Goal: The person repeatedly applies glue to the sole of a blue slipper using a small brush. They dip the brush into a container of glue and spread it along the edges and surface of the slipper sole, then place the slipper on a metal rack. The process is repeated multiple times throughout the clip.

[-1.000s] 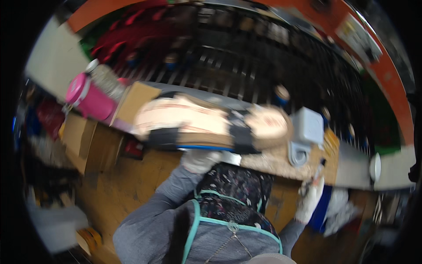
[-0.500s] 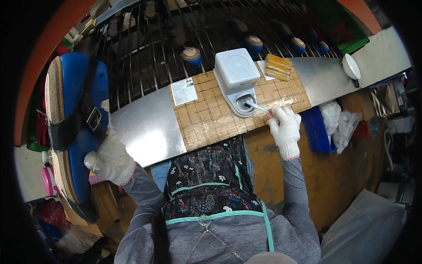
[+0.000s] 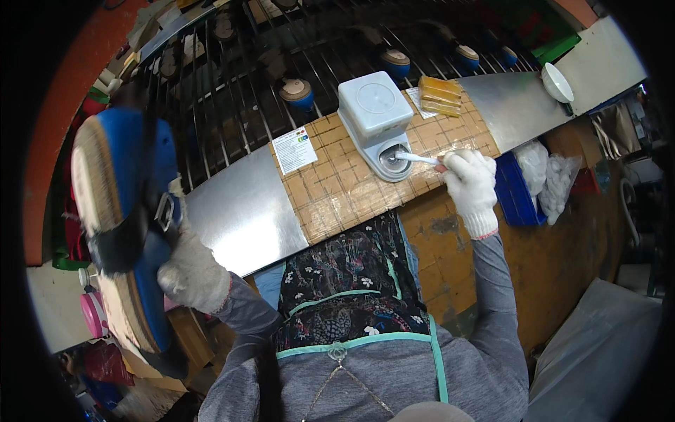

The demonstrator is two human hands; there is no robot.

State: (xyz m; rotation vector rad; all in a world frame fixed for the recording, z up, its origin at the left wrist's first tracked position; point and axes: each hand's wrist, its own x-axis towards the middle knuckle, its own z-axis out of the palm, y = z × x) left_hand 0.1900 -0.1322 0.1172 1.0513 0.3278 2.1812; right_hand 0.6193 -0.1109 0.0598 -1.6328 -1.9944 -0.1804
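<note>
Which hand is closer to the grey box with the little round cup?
The right hand. It holds a brush dipped in the grey box. The left hand is far off, holding a blue sandal.

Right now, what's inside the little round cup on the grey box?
The tip of a white brush, held by the right hand, dips into the round cup at the front of the grey box. What lies at the cup's bottom cannot be made out.

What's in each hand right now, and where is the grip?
Left hand grips the blue sandal at its side, near the strap. Right hand grips a white brush by its handle end.
</note>
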